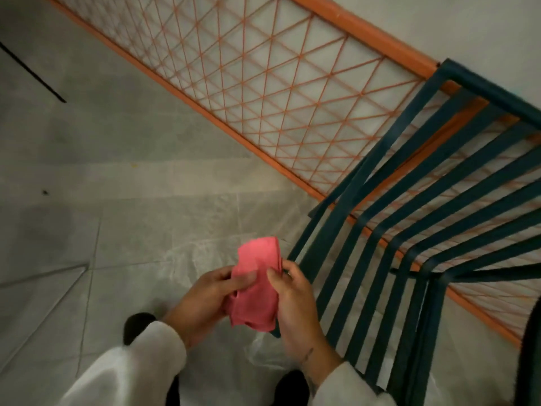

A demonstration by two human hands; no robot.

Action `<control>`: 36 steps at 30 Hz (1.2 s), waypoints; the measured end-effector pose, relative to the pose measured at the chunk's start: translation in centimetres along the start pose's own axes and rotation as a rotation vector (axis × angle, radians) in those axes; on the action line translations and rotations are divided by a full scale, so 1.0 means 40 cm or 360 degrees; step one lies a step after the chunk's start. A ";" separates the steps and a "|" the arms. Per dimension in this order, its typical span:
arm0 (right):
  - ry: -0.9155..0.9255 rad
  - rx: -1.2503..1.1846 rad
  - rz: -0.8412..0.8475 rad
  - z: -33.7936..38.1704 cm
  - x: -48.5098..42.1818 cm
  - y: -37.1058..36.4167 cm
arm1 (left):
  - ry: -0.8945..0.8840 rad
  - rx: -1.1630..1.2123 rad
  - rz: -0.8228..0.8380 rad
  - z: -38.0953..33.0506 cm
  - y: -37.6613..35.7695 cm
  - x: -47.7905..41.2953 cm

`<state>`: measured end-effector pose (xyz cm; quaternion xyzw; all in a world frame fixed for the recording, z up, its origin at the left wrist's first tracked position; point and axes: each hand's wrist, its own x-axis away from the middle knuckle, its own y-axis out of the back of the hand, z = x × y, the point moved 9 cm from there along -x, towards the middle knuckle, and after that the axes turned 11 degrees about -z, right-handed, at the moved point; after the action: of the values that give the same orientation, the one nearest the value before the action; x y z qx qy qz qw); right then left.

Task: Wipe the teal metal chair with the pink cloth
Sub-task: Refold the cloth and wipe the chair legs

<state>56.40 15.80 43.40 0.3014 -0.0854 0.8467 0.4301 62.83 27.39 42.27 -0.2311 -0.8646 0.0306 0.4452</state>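
While both hands (205, 300) (295, 306) pinch it, pink cloth (256, 281) hangs lengthwise beside teal chair (433, 230).

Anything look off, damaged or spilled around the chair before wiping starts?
Nothing stands out. The pink cloth is folded between left hand and right hand, not yet on the teal chair. A thin clear plastic sheet lies crumpled on the floor underfoot.

A soft, matt pink cloth (257, 284) with a fine woven look. The teal chair (433, 218) is painted metal slats, smooth with a dull sheen. An orange metal mesh panel (263, 83) stands beside it. Grey floor tiles (87, 186) look smooth and faintly glossy. White sleeves (140, 367) appear fleecy.
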 end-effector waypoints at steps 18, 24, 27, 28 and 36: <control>0.0107 -0.0429 -0.0876 0.160 -0.053 -0.195 | -0.0498 -0.1068 0.0445 -0.441 0.027 -0.206; 0.0117 -0.0251 -0.0904 0.146 -0.115 -0.173 | -0.0498 -0.1211 0.0623 -0.420 -0.062 -0.261; 0.0068 -0.0263 -0.0939 0.134 -0.156 -0.168 | -0.0452 -0.1249 0.0685 -0.404 -0.102 -0.293; 0.0056 -0.0288 -0.0938 0.130 -0.172 -0.167 | -0.0431 -0.1268 0.0695 -0.399 -0.113 -0.304; -0.0168 -0.0365 -0.0956 0.081 -0.357 -0.165 | -0.0224 -0.1444 0.0825 -0.379 -0.206 -0.451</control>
<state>69.39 8.88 36.91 0.3061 -0.1097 0.6500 0.6869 80.62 10.03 39.89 -0.6042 -0.7331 -0.2224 0.2190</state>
